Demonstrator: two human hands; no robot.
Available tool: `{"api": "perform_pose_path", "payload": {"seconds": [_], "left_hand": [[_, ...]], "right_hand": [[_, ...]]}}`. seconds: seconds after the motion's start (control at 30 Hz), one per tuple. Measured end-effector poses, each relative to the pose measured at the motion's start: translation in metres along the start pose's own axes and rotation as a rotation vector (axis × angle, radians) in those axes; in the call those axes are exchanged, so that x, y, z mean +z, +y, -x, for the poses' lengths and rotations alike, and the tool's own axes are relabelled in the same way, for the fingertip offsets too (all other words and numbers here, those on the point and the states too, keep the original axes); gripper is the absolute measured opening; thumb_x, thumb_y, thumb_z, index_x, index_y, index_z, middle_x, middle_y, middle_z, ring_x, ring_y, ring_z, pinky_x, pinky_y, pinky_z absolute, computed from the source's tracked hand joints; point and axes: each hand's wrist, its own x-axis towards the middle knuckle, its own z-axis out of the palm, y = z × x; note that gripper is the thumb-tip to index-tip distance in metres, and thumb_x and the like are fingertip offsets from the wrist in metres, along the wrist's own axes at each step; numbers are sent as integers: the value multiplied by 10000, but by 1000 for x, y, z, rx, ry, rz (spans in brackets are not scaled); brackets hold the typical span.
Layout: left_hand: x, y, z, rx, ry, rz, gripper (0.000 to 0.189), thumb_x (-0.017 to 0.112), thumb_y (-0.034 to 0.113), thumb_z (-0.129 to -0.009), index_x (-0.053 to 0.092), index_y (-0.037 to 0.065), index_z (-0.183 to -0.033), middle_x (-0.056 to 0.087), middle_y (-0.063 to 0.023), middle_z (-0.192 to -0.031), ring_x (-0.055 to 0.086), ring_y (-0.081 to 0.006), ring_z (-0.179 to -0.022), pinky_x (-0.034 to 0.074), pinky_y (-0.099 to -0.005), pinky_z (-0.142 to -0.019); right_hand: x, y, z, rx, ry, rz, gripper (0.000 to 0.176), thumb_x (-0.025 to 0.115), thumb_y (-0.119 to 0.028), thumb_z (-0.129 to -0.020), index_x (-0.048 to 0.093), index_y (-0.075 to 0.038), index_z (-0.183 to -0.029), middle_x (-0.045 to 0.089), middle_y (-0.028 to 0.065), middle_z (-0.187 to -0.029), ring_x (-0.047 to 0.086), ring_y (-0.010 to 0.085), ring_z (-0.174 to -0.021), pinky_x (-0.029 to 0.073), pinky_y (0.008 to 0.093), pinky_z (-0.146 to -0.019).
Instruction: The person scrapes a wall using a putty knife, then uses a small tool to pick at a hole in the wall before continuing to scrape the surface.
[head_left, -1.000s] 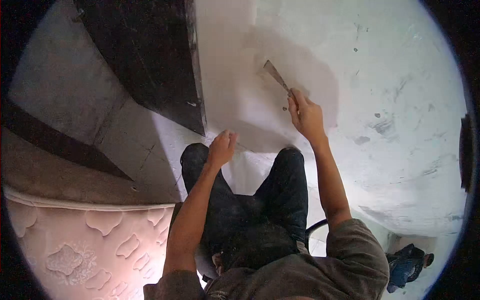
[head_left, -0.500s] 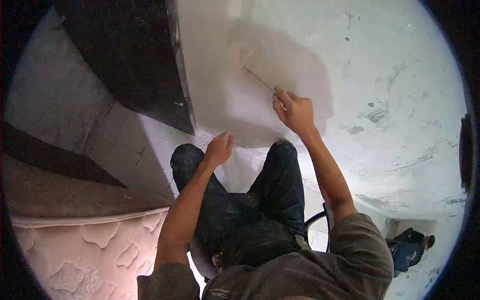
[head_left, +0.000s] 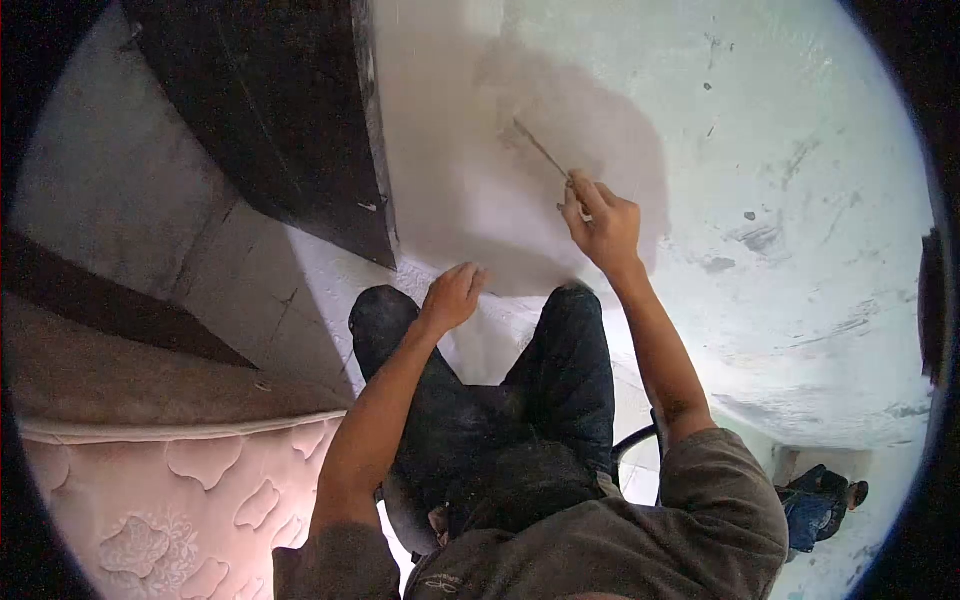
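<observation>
My right hand (head_left: pixel 608 225) pinches a thin scraper (head_left: pixel 540 146), seen nearly edge-on. Its blade slants up and left, at or close to the pale wall (head_left: pixel 430 130); contact cannot be made out. A smoother, greyish patch and the hand's shadow lie around the blade. Just above and right of my left knee (head_left: pixel 382 305) is my left hand (head_left: pixel 454 298), fingers curled with the knuckles toward me. The underside of that hand is hidden, so what it may hold does not show.
A dark panel (head_left: pixel 290 120) stands at upper left, its lower corner near my left hand. At lower left lies a pink quilted mattress (head_left: pixel 190 500). The wall on the right has scuffs and dark marks. Dark items (head_left: pixel 820 505) sit at far right, and tiled floor (head_left: pixel 260 260) shows at left.
The scraper and my right hand have shifted slightly right in view, the blade turning a little. My left hand has moved slightly right. The whole view has also shifted a little.
</observation>
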Motion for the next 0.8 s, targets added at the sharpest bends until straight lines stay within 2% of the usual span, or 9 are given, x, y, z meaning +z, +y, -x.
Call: {"api": "perform_pose_path", "payload": {"seconds": [0.03, 0.1, 0.2, 0.3, 0.4, 0.53, 0.63, 0.73, 0.8], "left_hand": [[-3, 4, 0, -30, -40, 24, 336, 428, 285, -992, 573, -16, -952, 617, -231, -941, 594, -427, -908, 465, -498, -793], [0, 6, 2, -24, -59, 40, 334, 426, 282, -993, 571, -15, -946, 618, -231, -939, 595, -425, -902, 465, -498, -790], [0, 1, -4, -2, -55, 62, 327, 427, 278, -994, 573, -10, -945, 621, -228, -937, 596, -424, -898, 467, -495, -786], [3, 1, 2, 25, -48, 104, 321, 431, 278, -993, 576, -5, -948, 624, -224, -933, 596, -426, -897, 469, -492, -779], [-2, 3, -3, 43, -35, 97, 318, 437, 280, -993, 576, -3, -948, 622, -225, -926, 593, -431, -894, 469, -492, -767], [-4, 8, -2, -21, -92, 34, 326, 440, 288, -992, 578, -4, -954, 621, -228, -941, 589, -439, -899, 469, -499, -762], [4, -1, -2, 20, -24, 69, 332, 438, 292, -992, 580, -6, -962, 626, -219, -958, 589, -438, -908, 470, -497, -769], [3, 1, 0, 34, -40, 51, 339, 434, 295, -992, 579, -10, -966, 626, -217, -973, 589, -437, -918, 470, -495, -781], [7, -4, -2, 40, -28, 24, 336, 433, 294, -992, 579, -7, -972, 624, -218, -973, 589, -435, -918, 468, -495, -787]], "right_hand": [[2, 4, 1, 1, -2, -1, 186, 678, -184, -807, 657, -106, -974, 639, 65, -660, 619, 256, -510, 492, 379, -469], [4, 11, 3, -49, -250, 153, 174, 686, -167, -797, 658, -111, -959, 638, 57, -662, 613, 243, -499, 486, 370, -462], [0, 2, 6, 5, -89, -30, 166, 679, -180, -804, 657, -119, -956, 639, 70, -667, 609, 259, -499, 477, 375, -454], [3, 9, 4, -22, -190, 87, 189, 680, -174, -800, 664, -115, -979, 627, 60, -648, 603, 240, -486, 474, 363, -449], [-2, 2, 6, -16, -136, 59, 181, 674, -183, -807, 665, -123, -978, 623, 72, -643, 599, 251, -482, 472, 367, -447], [-1, 11, 10, 44, -184, 106, 184, 673, -180, -807, 666, -122, -981, 610, 66, -629, 593, 246, -471, 470, 368, -444], [-1, 10, 7, -55, -117, 56, 179, 668, -182, -812, 665, -125, -981, 606, 72, -619, 591, 256, -469, 470, 372, -443], [-3, 11, 9, 41, -183, 95, 187, 665, -184, -812, 666, -116, -986, 595, 69, -598, 591, 255, -467, 475, 369, -448], [-1, 11, 7, -78, -162, 95, 181, 660, -190, -818, 666, -112, -981, 597, 73, -594, 594, 257, -469, 478, 370, -451]]}}
